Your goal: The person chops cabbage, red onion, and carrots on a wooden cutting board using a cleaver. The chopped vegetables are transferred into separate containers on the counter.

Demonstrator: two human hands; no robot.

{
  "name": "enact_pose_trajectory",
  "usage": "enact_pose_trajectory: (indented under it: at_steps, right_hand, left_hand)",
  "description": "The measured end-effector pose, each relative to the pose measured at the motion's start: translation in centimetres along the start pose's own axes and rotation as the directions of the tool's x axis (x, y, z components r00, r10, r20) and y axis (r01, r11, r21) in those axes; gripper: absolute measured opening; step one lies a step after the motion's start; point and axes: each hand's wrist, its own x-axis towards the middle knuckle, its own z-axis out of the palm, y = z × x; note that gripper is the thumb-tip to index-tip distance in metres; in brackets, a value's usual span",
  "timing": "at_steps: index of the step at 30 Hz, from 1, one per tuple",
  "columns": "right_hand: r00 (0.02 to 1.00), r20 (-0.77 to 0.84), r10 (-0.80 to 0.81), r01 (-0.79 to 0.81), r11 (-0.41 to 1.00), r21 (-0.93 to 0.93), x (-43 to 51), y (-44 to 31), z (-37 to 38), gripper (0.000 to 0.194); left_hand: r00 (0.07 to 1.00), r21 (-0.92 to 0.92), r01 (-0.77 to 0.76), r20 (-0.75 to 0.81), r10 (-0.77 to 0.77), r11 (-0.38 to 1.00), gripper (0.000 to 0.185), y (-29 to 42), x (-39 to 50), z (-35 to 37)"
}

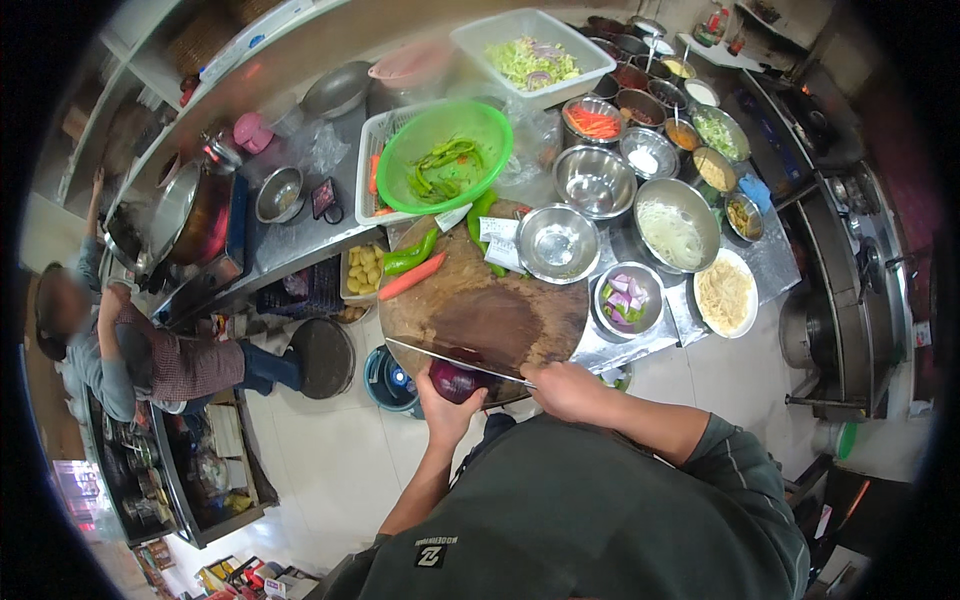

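Observation:
My left hand grips a purple-red onion at the near edge of a round wooden chopping board. In my right hand is the handle of a large knife, whose blade lies across the near part of the board, at the onion; whether it touches the onion I cannot tell. Farther back on the board lie a peeled carrot, a green pepper and another long green pepper, with paper slips beside it. Cut onion pieces fill part of a steel bowl to the right.
Steel bowls and a plate of pale shreds stand right of the board. Behind it are a green basin of peppers and a white tub. A co-worker stands at the left, near a large pot.

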Motion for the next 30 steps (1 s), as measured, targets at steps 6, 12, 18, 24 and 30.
enact_pose_trajectory:
  at_steps: [6,12,18,24,30]
  right_hand:
    - [0.994,0.040,0.098,-0.097,0.995,-0.036,-5.4,2.7,0.5,0.032]
    - [0.985,-0.107,0.137,-0.134,0.990,0.034,-8.6,5.7,2.4,0.021]
    - [0.961,-0.242,0.137,-0.064,0.956,0.287,-9.6,6.6,2.1,0.016]
    - [0.898,-0.364,0.247,-0.094,0.917,0.388,-10.9,6.0,2.0,0.017]
    - [0.798,-0.479,0.364,-0.078,0.852,0.517,-12.5,6.7,2.8,0.018]
  left_hand:
    - [0.999,-0.048,0.033,-0.003,-0.033,0.998,0.091,-0.8,-0.1,-0.6]
    - [0.977,-0.378,0.207,0.035,-0.210,0.903,0.091,-1.9,-0.1,-1.9]
    - [0.989,-0.243,-0.052,-0.148,0.015,0.969,0.094,-3.2,4.8,-1.2]
    - [1.000,0.166,0.004,0.004,-0.005,0.986,0.098,-0.7,6.2,-1.8]
    - [0.766,0.533,-0.641,0.402,0.501,0.552,0.054,4.6,8.1,2.3]
